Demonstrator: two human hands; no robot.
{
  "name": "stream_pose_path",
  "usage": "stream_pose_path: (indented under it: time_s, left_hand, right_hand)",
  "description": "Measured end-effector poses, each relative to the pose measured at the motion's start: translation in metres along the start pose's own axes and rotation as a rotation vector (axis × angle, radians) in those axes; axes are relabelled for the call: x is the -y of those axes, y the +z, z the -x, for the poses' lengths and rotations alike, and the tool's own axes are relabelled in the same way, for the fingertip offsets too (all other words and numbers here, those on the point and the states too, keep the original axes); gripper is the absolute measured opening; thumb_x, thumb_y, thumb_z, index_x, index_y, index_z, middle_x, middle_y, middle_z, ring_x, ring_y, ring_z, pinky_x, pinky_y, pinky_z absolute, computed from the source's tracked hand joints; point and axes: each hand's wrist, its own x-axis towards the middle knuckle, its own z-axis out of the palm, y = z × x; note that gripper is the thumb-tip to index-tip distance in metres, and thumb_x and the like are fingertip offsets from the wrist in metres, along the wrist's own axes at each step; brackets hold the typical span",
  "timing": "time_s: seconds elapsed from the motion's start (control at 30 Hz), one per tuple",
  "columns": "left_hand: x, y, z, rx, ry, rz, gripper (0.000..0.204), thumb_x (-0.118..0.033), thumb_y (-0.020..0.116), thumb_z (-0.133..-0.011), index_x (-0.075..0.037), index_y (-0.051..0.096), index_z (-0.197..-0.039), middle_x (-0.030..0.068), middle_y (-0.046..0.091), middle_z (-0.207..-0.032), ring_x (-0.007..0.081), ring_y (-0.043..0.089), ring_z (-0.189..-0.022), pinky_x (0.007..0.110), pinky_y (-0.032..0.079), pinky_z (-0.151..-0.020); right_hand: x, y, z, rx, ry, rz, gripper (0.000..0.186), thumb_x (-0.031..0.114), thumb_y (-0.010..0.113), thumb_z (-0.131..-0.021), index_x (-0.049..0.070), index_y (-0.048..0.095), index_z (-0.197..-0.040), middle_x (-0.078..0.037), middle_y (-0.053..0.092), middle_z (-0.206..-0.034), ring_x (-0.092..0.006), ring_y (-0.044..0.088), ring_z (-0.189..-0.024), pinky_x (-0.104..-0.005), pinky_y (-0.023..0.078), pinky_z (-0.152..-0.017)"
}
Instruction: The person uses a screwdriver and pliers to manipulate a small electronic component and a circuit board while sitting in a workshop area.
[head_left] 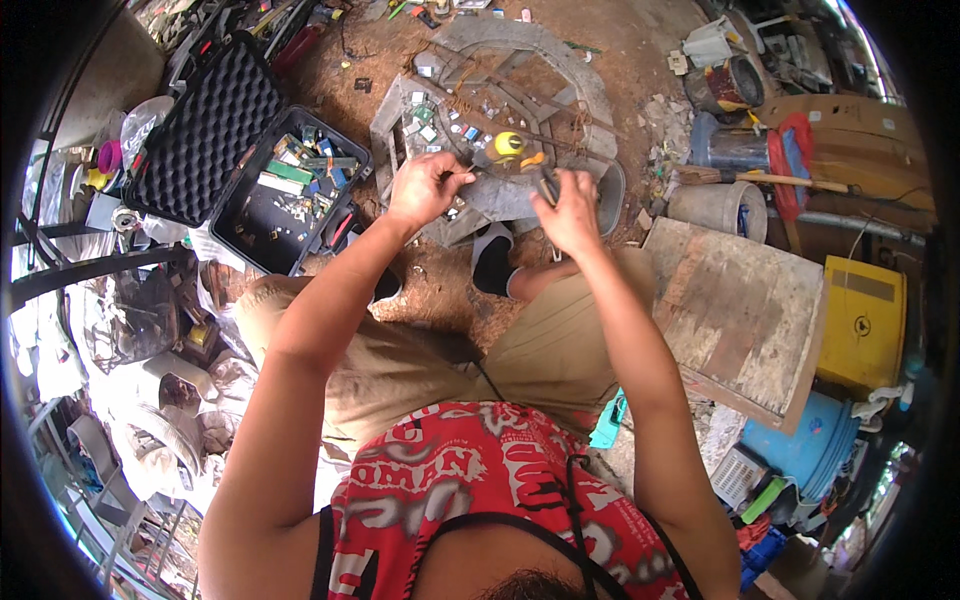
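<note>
My left hand [428, 190] is closed in a pinch over the left part of a grey, ring-shaped metal frame [490, 198]. Whatever sits between its fingertips is too small to make out. To the right, my right hand [572, 212] is wrapped round a dark tool [549, 184], whose kind I cannot tell. A round yellow object [508, 144] lies just beyond and between the two hands, with a small orange piece [535, 160] beside it. Small electronic parts [420, 112] are scattered over the frame's left side.
On the left, an open black hard case [228, 232] with a foam-lined lid [205, 130] holds circuit boards [290, 172]. A worn wooden board [735, 310] lies at the right, near a yellow panel [862, 318] and a blue container [805, 440]. My feet stand close to the frame.
</note>
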Motion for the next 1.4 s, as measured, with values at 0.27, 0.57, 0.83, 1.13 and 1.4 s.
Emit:
stream_pose_path:
  time_s: [0.27, 0.57, 0.83, 1.13, 1.4]
  left_hand:
    - [-0.028, -0.042, -0.010, -0.057, 0.200, -0.099, 0.017, -0.021, 0.072, -0.082, -0.008, 0.062, -0.084, 0.0098, 0.064, -0.086, 0.0339, 0.064, -0.079, 0.042, 0.053, -0.067]
    - [-0.048, -0.065, -0.016, -0.031, 0.288, -0.228, 0.018, -0.018, 0.071, -0.083, -0.006, 0.058, -0.081, 0.0118, 0.059, -0.081, 0.0356, 0.062, -0.076, 0.044, 0.052, -0.064]
    - [-0.060, -0.080, -0.024, -0.120, 0.258, 0.183, 0.025, -0.015, 0.077, -0.078, -0.004, 0.070, -0.100, 0.0097, 0.071, -0.101, 0.0242, 0.069, -0.084, 0.033, 0.054, -0.074]
    - [-0.051, -0.086, -0.021, -0.089, 0.248, 0.235, 0.018, -0.011, 0.074, -0.083, -0.003, 0.073, -0.098, 0.0100, 0.074, -0.097, 0.0216, 0.071, -0.086, 0.030, 0.054, -0.077]
    - [-0.059, -0.082, -0.016, -0.284, 0.323, 0.110, 0.012, -0.010, 0.076, -0.079, -0.008, 0.075, -0.091, 0.0060, 0.074, -0.088, 0.0215, 0.071, -0.074, 0.030, 0.055, -0.066]
  right_hand:
    - [0.003, 0.033, 0.011, 0.028, -0.005, 0.118, 0.066, 0.038, 0.070, -0.086, 0.004, 0.045, -0.138, -0.020, 0.046, -0.124, -0.0372, 0.045, -0.117, -0.0470, 0.038, -0.099]
    - [0.099, -0.161, 0.014, 0.333, -0.373, -0.490, 0.055, 0.036, 0.058, -0.094, 0.001, 0.048, -0.136, -0.020, 0.059, -0.125, -0.0299, 0.058, -0.112, -0.0385, 0.048, -0.091]
    - [0.103, -0.158, 0.029, 0.133, -0.349, -0.209, 0.039, 0.012, 0.059, -0.089, -0.002, 0.055, -0.125, -0.024, 0.063, -0.106, -0.0397, 0.063, -0.092, -0.0428, 0.051, -0.080]
    - [0.098, -0.148, 0.037, -0.034, -0.511, 0.077, 0.037, 0.019, 0.062, -0.091, 0.004, 0.057, -0.124, -0.014, 0.062, -0.095, -0.0324, 0.064, -0.081, -0.0414, 0.053, -0.068]
    - [0.100, -0.121, 0.048, -0.101, -0.400, -0.069, 0.033, 0.021, 0.062, -0.091, 0.007, 0.059, -0.122, -0.011, 0.063, -0.080, -0.0351, 0.064, -0.062, -0.0435, 0.053, -0.059]
